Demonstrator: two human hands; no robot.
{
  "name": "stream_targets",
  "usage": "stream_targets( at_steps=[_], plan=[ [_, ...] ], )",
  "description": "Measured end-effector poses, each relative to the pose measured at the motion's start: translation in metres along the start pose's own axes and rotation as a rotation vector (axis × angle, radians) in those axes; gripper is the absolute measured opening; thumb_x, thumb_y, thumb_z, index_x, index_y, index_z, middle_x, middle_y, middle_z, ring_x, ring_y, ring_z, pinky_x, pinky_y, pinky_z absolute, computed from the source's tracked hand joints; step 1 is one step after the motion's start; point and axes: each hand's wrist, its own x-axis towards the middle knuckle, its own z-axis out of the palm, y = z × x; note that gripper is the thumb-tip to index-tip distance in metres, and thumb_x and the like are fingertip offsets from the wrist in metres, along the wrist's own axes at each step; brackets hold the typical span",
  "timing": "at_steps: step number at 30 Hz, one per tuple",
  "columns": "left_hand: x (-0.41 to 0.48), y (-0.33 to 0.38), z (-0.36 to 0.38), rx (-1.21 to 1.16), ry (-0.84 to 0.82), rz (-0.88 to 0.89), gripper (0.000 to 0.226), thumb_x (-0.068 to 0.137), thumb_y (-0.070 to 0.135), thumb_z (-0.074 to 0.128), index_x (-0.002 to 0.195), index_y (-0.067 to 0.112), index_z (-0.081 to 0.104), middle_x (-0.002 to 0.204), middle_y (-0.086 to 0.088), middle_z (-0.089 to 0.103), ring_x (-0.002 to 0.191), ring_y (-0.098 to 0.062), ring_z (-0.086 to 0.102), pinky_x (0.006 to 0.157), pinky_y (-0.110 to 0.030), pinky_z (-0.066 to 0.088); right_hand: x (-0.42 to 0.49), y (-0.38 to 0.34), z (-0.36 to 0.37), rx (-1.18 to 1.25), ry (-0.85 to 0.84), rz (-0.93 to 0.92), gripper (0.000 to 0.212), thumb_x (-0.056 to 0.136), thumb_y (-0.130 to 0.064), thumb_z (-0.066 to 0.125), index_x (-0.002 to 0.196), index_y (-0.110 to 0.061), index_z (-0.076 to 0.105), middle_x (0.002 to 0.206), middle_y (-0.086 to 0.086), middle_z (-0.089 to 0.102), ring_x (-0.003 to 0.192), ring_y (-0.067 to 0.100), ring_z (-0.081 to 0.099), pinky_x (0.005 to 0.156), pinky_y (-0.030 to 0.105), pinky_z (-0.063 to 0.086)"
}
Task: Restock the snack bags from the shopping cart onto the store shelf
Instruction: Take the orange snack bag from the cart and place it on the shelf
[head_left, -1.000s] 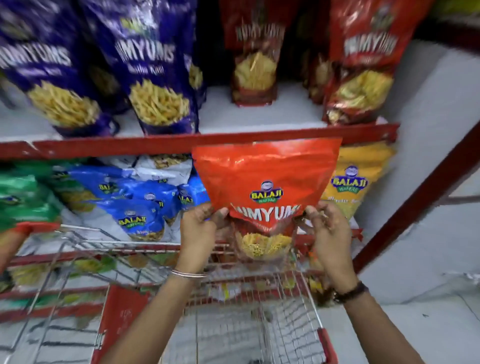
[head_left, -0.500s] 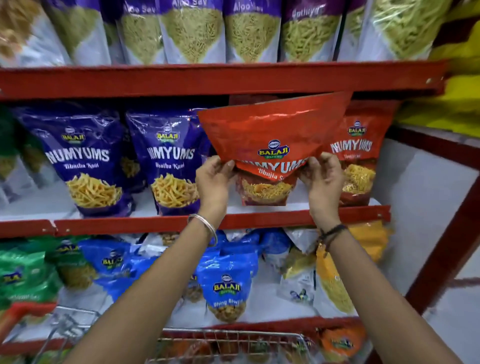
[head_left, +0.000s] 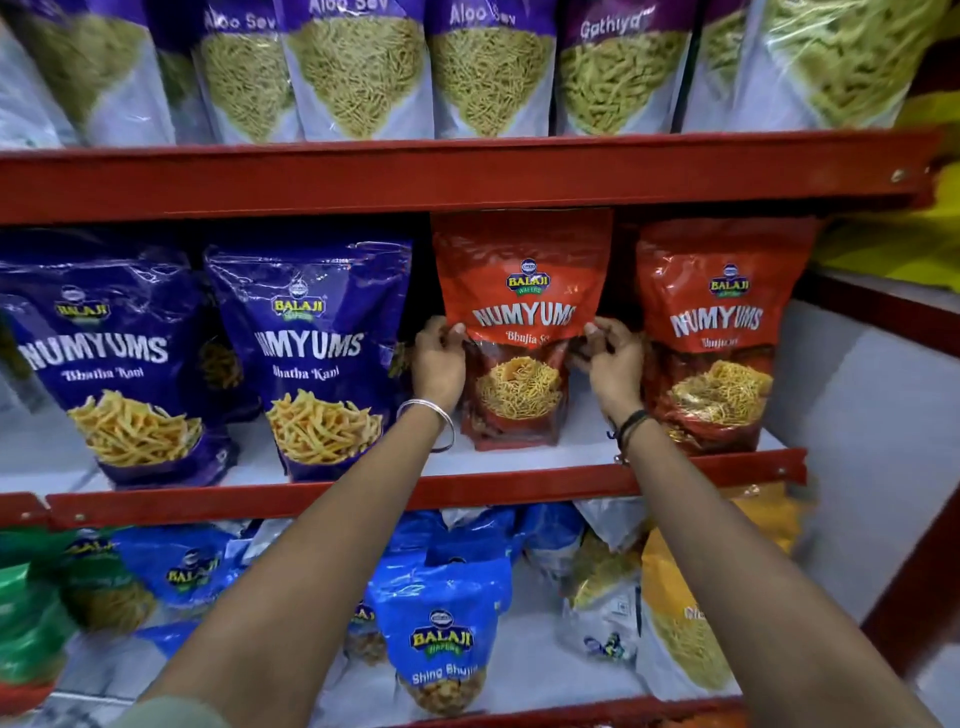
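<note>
A red Numyums snack bag (head_left: 522, 291) stands upright on the middle shelf (head_left: 519, 462), its base on the white shelf board. My left hand (head_left: 439, 358) grips its left edge and my right hand (head_left: 610, 364) grips its right edge, both at mid height. Another red Numyums bag (head_left: 722, 332) stands just to its right. Two purple Numyums bags (head_left: 311, 358) stand to its left. The shopping cart is out of view.
The red front rail (head_left: 363, 493) runs below my wrists. The upper shelf rail (head_left: 467, 176) sits just above the bag's top, with Aloo Sev bags (head_left: 358, 67) on it. Blue bags (head_left: 441, 623) and yellow bags fill the lower shelf. A white wall (head_left: 857, 441) is at right.
Both hands have lifted the red bag from above the cart up to the middle shelf and set it upright between the purple bags and the other red bag.
</note>
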Motion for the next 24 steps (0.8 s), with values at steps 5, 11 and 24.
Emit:
stream_targets(
  at_steps=[5,11,24],
  plan=[
    [-0.031,0.004,-0.008,0.015,-0.131,-0.182,0.058,0.091,0.054,0.021,0.131,0.016,0.038,0.138,-0.013,0.048,0.125,-0.032,0.046,0.100,-0.038,0.036,-0.021,0.002,-0.012,-0.136,-0.147,0.257,0.077,0.081,-0.075,0.032,0.121,-0.014,0.056,0.128,0.019,0.059,0.120,0.037,0.054,0.106,0.052,0.039],
    [-0.058,0.006,-0.015,-0.024,-0.358,-0.314,0.068,0.086,0.061,0.007,0.137,0.025,0.035,0.144,-0.015,0.042,0.129,-0.033,0.044,0.108,-0.046,0.038,-0.033,0.023,-0.025,-0.246,-0.271,0.302,0.122,0.048,-0.100,0.020,0.138,-0.020,0.040,0.142,0.017,0.049,0.128,0.033,0.048,0.111,0.057,0.035],
    [-0.096,0.015,-0.035,0.081,-0.462,-0.234,0.068,0.086,0.060,0.006,0.139,0.025,0.028,0.148,-0.003,0.035,0.138,-0.023,0.030,0.112,-0.040,0.024,-0.089,-0.017,-0.044,-0.268,-0.319,0.322,0.094,0.076,-0.082,0.025,0.106,-0.002,0.064,0.108,0.024,0.068,0.100,0.038,0.063,0.095,0.052,0.049]
  ],
)
